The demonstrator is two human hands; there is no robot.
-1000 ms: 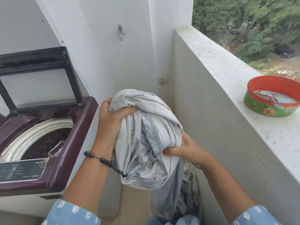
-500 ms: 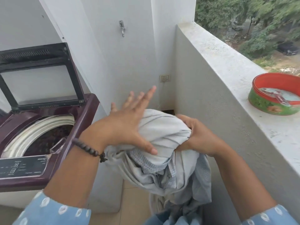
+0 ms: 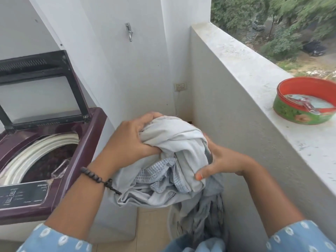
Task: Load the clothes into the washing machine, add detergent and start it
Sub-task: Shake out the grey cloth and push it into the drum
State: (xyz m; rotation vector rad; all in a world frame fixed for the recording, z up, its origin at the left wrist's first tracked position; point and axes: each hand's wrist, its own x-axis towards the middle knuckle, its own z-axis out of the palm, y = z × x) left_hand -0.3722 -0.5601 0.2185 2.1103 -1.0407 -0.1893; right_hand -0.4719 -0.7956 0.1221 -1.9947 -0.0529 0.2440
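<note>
Both hands [image 3: 131, 140] gripping bundled clothes [image 3: 174, 160], washer [image 3: 87, 142] open

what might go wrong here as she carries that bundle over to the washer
1. Loose fabric hangs below the grey bundle that the left hand and right hand grip; it may snag on the washing machine rim.
2. A swing could knock the red bowl off the ledge.

White balcony wall [image 3: 145, 70] carries a metal tap [image 3: 129, 31] high up and a switch plate [image 3: 179, 86] lower, near the corner. Parapet ledge [image 3: 245, 70] runs along the right side. Trees [image 3: 272, 19] and a dark parked car [image 3: 313, 49] lie beyond. Beige tiled floor [image 3: 152, 226] below.
</note>
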